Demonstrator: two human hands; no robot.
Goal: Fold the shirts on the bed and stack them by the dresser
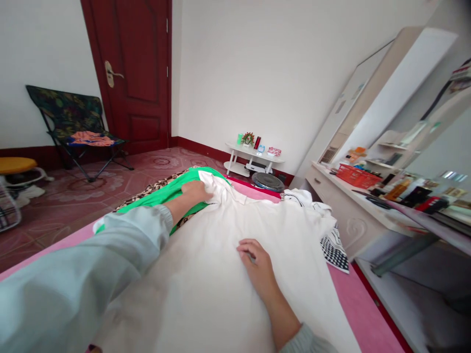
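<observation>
A white T-shirt (pixel 206 274) lies spread out over a pink-covered surface, its neck end pointing away from me. My left hand (pixel 195 191) reaches to the far left and is closed on the shirt's cloth near the shoulder, which is bunched there. Over the middle of the shirt, my right hand (pixel 256 264) has loosely bent fingers with a gap at the thumb and holds nothing. Whether it touches the cloth I cannot tell. Green cloth (pixel 158 197) lies under and beside my left hand, on top of leopard-print fabric (pixel 162 184).
Right of the shirt lies a black-and-white patterned garment (pixel 334 250). A dressing table (pixel 324 179) with a red basket (pixel 356 175) stands along the right. A small white table (pixel 239 147) is at the far wall. On the left are a folding chair (pixel 73 113) and a yellow stool (pixel 16 164).
</observation>
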